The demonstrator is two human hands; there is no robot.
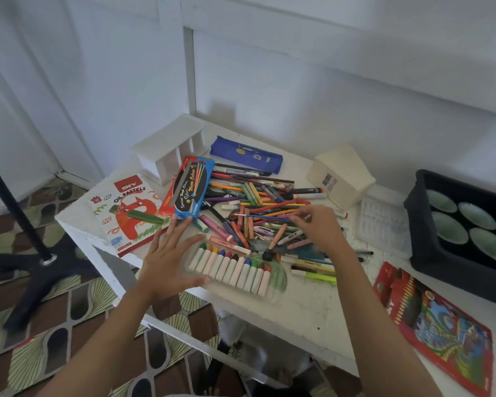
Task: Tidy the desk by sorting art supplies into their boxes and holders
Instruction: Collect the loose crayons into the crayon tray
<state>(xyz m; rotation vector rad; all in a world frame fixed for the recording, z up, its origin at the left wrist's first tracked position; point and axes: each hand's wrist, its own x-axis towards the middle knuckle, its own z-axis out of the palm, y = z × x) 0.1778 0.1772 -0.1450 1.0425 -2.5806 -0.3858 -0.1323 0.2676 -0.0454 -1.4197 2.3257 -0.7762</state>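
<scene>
Counter (298, 310), centre: pile of pens and pencils (258, 207). Before it, tray of pastel sticks (279, 282). Left of pile: marker box (191, 187), overlapping oil pastels box (126, 213) at left edge. Behind those, holder (169, 147); pencil case (245, 154) behind pile. Back right: carton (341, 174), then plastic tray (382, 219), then crate (413, 224) holding cups (450, 229). Front right: pencil box (435, 325). Stand (26, 253) on floor, left.

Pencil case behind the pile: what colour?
The pencil case is blue with small pale motifs; head view.
</scene>
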